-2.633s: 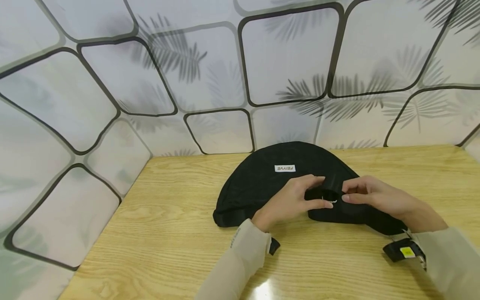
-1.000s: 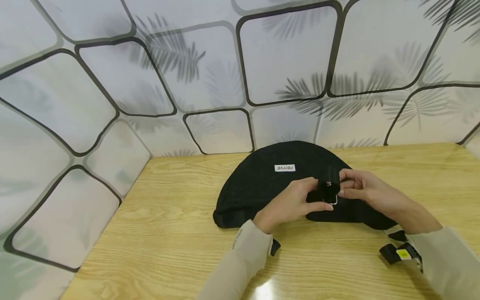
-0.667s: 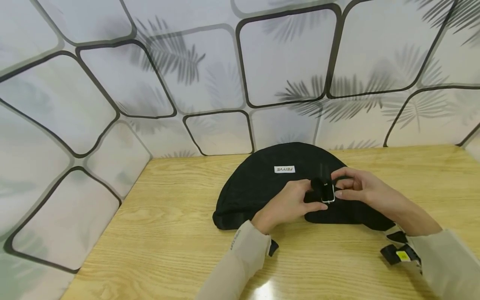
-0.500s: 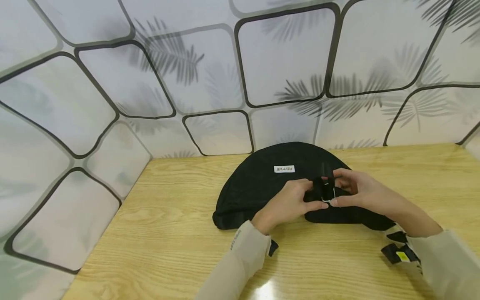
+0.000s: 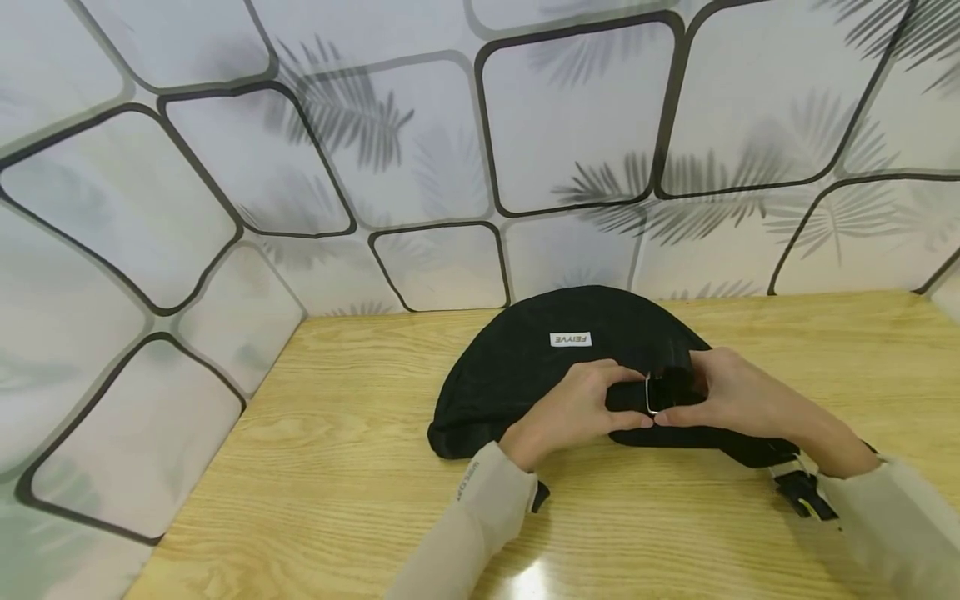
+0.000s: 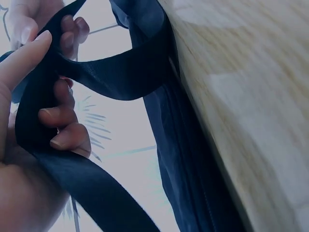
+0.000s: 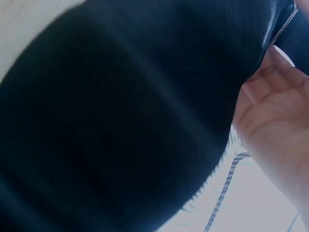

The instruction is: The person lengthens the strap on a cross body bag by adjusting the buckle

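A black half-moon fabric bag [image 5: 517,367] with a white "FEIYVE" label [image 5: 571,339] lies at the back of the wooden table. My left hand [image 5: 573,408] grips its black webbing strap [image 6: 116,75] between thumb and curled fingers. At the thumb tip stands a silver metal buckle [image 5: 649,392], upright on the strap. My right hand [image 5: 750,396] pinches the looped strap just right of the buckle, thumb at the frame's lower corner. Its other fingers are hidden behind the loop. In the right wrist view dark fabric covers most of the picture.
A patterned wall [image 5: 577,125] with leaf prints rises right behind the bag, and another closes off the left side. The light wooden table [image 5: 300,467] stretches toward the front. Below each sleeve hangs a small black wrist device [image 5: 806,492].
My right hand has turned and closed in on the buckle, taking the strap loop rightward. The buckle now stands edge-on. My left hand keeps its hold, nearly still.
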`<state>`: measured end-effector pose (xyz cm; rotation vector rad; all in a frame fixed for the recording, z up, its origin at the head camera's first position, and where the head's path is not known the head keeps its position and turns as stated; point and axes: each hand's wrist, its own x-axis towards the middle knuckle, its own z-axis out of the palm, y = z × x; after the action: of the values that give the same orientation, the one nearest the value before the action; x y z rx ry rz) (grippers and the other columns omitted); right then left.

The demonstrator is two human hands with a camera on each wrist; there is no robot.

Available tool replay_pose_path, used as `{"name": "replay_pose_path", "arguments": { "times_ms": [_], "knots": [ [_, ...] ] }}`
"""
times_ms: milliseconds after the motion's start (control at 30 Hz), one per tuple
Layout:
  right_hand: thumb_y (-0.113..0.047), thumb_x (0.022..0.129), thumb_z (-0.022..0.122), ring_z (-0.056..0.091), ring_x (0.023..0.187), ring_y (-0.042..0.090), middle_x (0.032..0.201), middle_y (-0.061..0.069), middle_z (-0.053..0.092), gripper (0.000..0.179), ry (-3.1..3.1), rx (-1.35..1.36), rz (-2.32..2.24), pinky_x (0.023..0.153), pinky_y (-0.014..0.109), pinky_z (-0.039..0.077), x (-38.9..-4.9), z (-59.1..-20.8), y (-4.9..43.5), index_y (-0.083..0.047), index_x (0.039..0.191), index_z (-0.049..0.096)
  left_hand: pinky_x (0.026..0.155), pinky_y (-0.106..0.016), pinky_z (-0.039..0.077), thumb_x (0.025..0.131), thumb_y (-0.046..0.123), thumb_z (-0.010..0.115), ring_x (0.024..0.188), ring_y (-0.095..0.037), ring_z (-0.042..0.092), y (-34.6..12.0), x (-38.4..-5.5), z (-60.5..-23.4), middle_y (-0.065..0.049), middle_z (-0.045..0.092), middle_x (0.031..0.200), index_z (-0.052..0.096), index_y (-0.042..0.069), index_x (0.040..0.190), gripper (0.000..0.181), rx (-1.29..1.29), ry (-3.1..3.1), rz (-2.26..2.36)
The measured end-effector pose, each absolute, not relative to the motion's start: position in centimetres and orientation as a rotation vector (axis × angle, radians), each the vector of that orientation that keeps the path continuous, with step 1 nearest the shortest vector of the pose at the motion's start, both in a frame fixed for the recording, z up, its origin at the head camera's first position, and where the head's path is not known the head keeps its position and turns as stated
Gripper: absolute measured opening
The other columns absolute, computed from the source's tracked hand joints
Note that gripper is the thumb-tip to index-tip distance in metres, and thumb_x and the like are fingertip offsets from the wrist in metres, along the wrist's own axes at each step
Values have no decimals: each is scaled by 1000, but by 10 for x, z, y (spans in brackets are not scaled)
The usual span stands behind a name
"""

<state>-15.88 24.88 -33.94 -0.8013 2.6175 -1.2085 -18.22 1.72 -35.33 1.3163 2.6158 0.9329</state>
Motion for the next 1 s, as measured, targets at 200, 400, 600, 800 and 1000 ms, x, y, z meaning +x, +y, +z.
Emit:
{"name": "replay_pose_path", "arguments": {
  "times_ms": [200,400,600,800,1000],
  "knots": [
    [-13,85,83,67,74,7,89,-2,72,34,2686,-863,-1166,59,29,53,-159,-342,256,4,108,65,88,-10,43,95,26,76,106,-7,61,12,-182,-350,-5,66,118,65,1,132,46,1329,2601,948],
    [-13,84,82,66,71,7,83,-7,69,27,2747,-834,-1153,59,29,52,-157,-341,266,-3,103,65,93,-12,42,95,27,75,113,-6,59,6,-181,-346,-4,65,124,64,4,135,47,1289,2610,954],
    [-8,84,82,69,79,10,94,0,71,38,2717,-739,-1247,67,29,55,-156,-343,276,3,116,66,94,-14,44,94,24,77,115,-10,60,-3,-181,-346,-7,64,127,63,4,135,48,1265,2591,989],
    [-7,83,82,69,81,8,95,-3,72,40,2738,-759,-1226,69,27,54,-155,-348,285,2,118,65,95,-16,45,92,24,79,115,-15,61,-10,-181,-346,-9,64,128,63,3,136,51,1287,2586,970],
    [-1,86,78,68,79,9,90,-8,71,33,2700,-818,-1270,61,28,52,-152,-352,294,1,115,63,99,-19,44,93,24,78,120,-17,60,-17,-183,-349,-11,63,131,62,3,136,50,1299,2576,976]
  ]
}}
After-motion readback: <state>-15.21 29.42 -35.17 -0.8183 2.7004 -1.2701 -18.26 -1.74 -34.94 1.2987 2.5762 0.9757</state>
